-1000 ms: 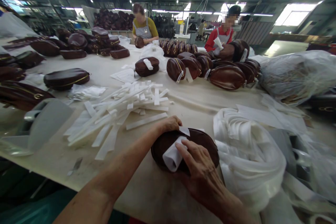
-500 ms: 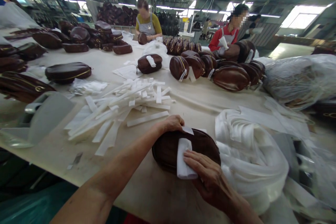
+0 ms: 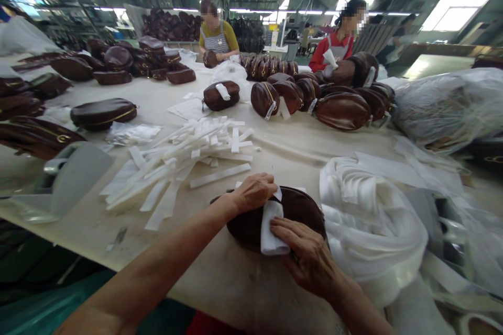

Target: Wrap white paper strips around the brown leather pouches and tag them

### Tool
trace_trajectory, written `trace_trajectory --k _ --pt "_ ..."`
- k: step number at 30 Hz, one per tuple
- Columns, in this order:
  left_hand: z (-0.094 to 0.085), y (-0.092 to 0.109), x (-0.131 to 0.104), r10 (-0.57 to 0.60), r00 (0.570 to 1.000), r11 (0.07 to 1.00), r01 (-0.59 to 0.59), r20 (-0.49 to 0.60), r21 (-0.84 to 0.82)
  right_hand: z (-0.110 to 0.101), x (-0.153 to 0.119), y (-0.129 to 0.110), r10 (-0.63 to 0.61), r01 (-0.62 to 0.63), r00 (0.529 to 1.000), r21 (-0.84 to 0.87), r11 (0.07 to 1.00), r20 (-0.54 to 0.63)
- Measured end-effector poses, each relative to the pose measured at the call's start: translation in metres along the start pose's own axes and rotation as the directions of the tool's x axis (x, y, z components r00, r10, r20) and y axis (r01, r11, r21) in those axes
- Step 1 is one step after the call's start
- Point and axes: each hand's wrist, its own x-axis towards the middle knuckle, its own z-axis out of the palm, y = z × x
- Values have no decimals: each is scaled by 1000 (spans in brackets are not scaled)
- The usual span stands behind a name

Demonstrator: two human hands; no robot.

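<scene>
A dark brown leather bag [image 3: 301, 209] lies on the table in front of me, oval with a zip along its edge. Across its middle runs a folded white foam sheet [image 3: 272, 230]. My right hand [image 3: 304, 246] grips the foam sheet's right side, fingers on top and thumb low by the bag's near edge. Over the bag's upper part, my left hand [image 3: 256, 189] is closed, pinching a small white strip [image 3: 278, 194] at the foam's upper end. The left fingertips are partly hidden.
Loose white strips [image 3: 176, 167] are heaped left of the bag. A coil of white foam [image 3: 369, 230] lies close on the right, beside a grey tape dispenser [image 3: 426, 222]. More brown bags [image 3: 341, 110] stand farther back. Two co-workers [image 3: 218, 36] are across the table.
My left hand has moved from the bag's far edge onto its upper face, bringing the small white strip to the foam's upper end. My right hand stays on the foam.
</scene>
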Motion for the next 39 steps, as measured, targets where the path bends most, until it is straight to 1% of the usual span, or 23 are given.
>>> trace_trajectory --k 3,7,11,15,22,27,30,33,37,39 --pt "5 4 -5 28 998 997 -24 -49 79 -1 0 0 3 -3 1000 5 1000 -2" --pt "10 7 -11 104 991 986 -92 -82 139 0 1 -1 17 -17 1000 -6 1000 2" --pt "9 13 -20 180 979 973 -162 -94 166 2 2 -2 20 -20 1000 -30 999 -15" --pt "8 18 -28 233 968 963 -216 -94 160 1 4 -4 15 -16 1000 -43 999 -26" --pt "7 27 -34 206 972 975 -194 -112 108 1 6 -5 0 -2 999 -42 999 -39" --pt "9 33 -38 199 977 979 -194 -73 63 2 4 -6 68 -72 994 -52 996 -83" --pt "8 35 -39 189 981 982 -187 -50 39 4 1 -6 63 -74 991 -95 993 -115" --pt "1 35 -42 184 983 983 -184 -29 9 7 -1 -5 32 -45 995 -130 990 -97" --pt "-13 39 -54 223 975 972 -221 14 -79 10 -3 -3 3 -16 995 -130 991 -99" --pt "-18 45 -61 189 982 973 -184 22 -142 10 -3 -3 -4 -7 996 -112 994 -94"
